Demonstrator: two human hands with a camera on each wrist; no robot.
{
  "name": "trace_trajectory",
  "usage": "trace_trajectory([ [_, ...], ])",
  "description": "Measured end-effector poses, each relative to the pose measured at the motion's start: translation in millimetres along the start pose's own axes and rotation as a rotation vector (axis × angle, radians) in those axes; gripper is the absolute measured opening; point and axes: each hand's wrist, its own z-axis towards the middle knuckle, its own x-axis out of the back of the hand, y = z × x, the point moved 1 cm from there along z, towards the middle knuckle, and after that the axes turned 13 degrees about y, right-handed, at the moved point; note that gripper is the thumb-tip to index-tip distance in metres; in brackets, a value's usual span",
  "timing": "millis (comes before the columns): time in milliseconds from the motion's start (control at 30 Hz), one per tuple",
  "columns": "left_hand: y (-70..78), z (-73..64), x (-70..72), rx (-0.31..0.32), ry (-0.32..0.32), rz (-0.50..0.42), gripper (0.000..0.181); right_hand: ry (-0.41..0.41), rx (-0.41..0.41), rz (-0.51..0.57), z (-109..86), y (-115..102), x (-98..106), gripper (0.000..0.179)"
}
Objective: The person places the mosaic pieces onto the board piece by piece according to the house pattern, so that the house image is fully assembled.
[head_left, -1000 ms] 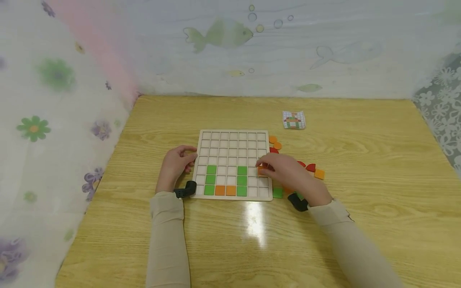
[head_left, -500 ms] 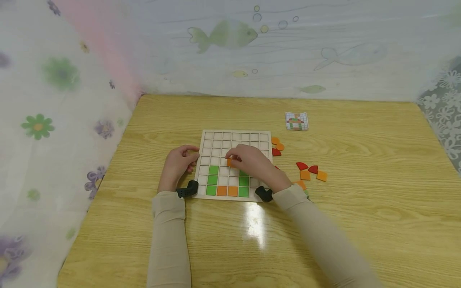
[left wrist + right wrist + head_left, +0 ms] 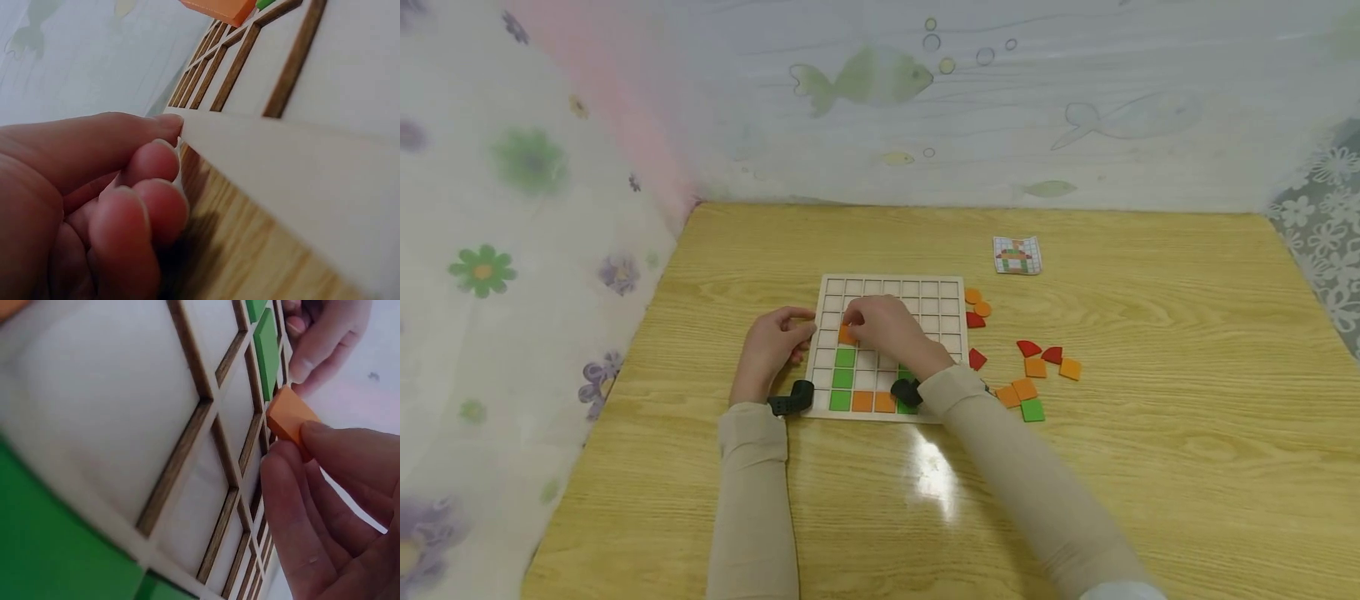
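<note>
Orange tile [image 3: 289, 415] sits between the fingers [image 3: 284, 500] of the right hand [image 3: 887, 329], which pinch it tight at the tips. It is over the wooden board [image 3: 887, 276], just past the far end of the left line of green tiles [image 3: 843, 358]. In the right wrist view it leans on a slant, close to the board, but I can't tell if it touches.

That lean could be trouble. If the tile goes down crooked, a corner may catch on a thin wooden strip and it won't lie flat. Only the tips hold it, so it could also slip out and fall.

The black wrist camera [image 3: 906, 392] is above the other green line, and if the arm dips it might bump one loose.

The left hand [image 3: 771, 342] holds nothing. Its fingers are softly bent, with a tip at the board's left edge. That seems a light touch, so a hard push could make the board slide.

Loose pieces [image 3: 1024, 388] lie on the worktop [image 3: 865, 500] near the right sleeve [image 3: 1007, 467], which could brush them away.
</note>
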Motion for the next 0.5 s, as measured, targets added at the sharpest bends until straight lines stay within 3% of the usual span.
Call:
trace_trajectory([
  [300,2.1,-2.0,-1.6,-0.008,0.005,0.003,0.027,-0.033,0.001,-0.105,-1.6,-5.5,-1.3,0.015],
  [500,0.2,-0.9,-0.9,0.004,0.006,-0.007,0.026,-0.028,-0.011,-0.07,-0.8,-4.7,-2.9,0.018],
])
